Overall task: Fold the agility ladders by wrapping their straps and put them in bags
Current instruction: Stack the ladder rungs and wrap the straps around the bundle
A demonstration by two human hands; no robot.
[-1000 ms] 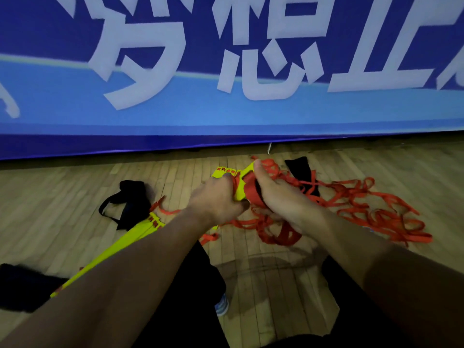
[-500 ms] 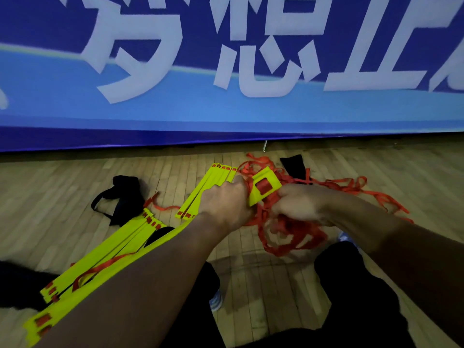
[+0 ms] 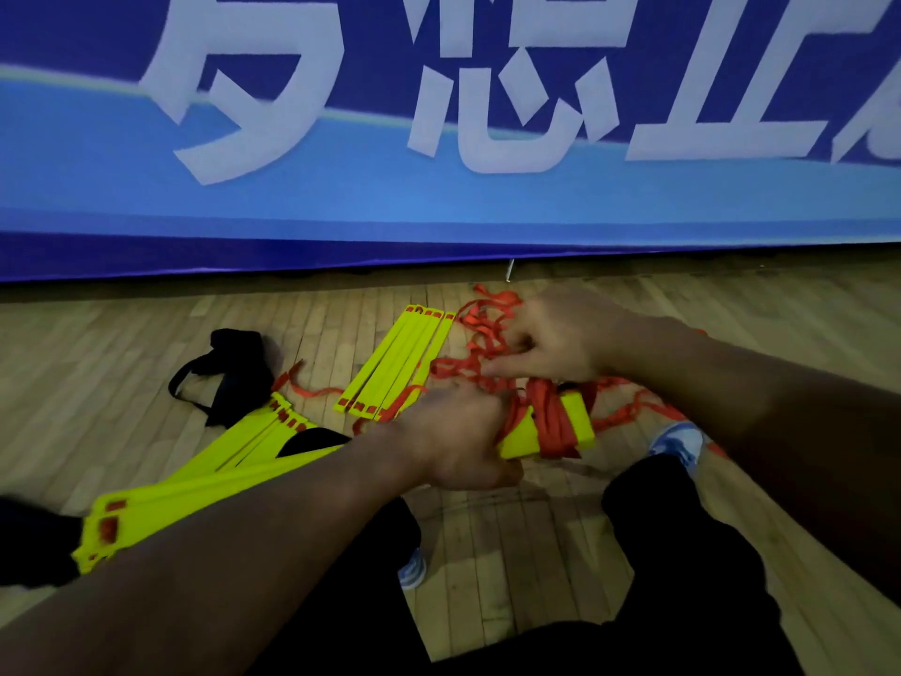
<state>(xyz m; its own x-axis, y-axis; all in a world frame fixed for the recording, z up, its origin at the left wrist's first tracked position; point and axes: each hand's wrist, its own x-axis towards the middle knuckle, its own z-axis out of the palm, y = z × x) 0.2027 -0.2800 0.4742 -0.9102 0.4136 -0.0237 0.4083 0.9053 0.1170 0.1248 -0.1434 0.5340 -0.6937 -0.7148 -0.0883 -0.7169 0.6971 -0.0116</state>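
A: What is gripped by the left hand (image 3: 458, 434)?

B: A stacked bundle of yellow ladder rungs (image 3: 546, 429) is clasped in curled fingers, with red strap (image 3: 551, 422) wound round the bundle just right of that hand.

A: And the right hand (image 3: 551, 339)?

B: Loose red strap is pinched above and beyond the bundle, over a tangle of strap (image 3: 487, 324) on the wooden floor (image 3: 487, 539).

A: What is seen elsewhere?

B: More yellow rungs (image 3: 395, 363) are laid flat beyond the left hand; a black bag (image 3: 229, 370) is found further left.
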